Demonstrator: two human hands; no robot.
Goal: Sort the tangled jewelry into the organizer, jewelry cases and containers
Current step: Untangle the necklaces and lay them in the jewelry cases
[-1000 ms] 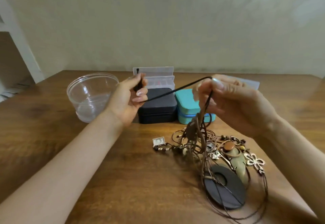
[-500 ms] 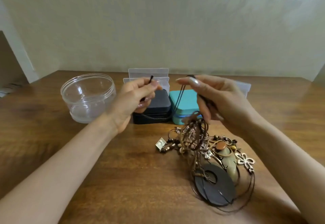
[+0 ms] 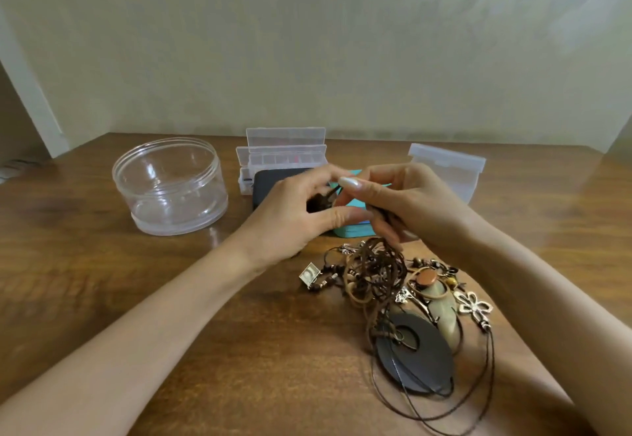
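Observation:
A tangle of brown cord necklaces (image 3: 376, 274) lies on the wooden table (image 3: 102, 281), with a dark disc pendant (image 3: 415, 357), a metal flower charm (image 3: 475, 305) and a small square charm (image 3: 309, 274) among it. My left hand (image 3: 294, 220) and my right hand (image 3: 403, 206) meet just above the pile, both pinching a dark cord (image 3: 325, 197) that runs down into the tangle. Behind my hands stand a black jewelry case (image 3: 270, 179) and a teal jewelry case (image 3: 354, 230), both partly hidden.
A clear round container (image 3: 169, 185) stands at the left. A clear compartment organizer (image 3: 285, 148) sits behind the black case. Another translucent box (image 3: 448, 168) stands at the back right. A wall runs along the table's far edge.
My hands have come together from a spread, stretched cord to a close pinch. The cord between them is now bunched instead of taut.

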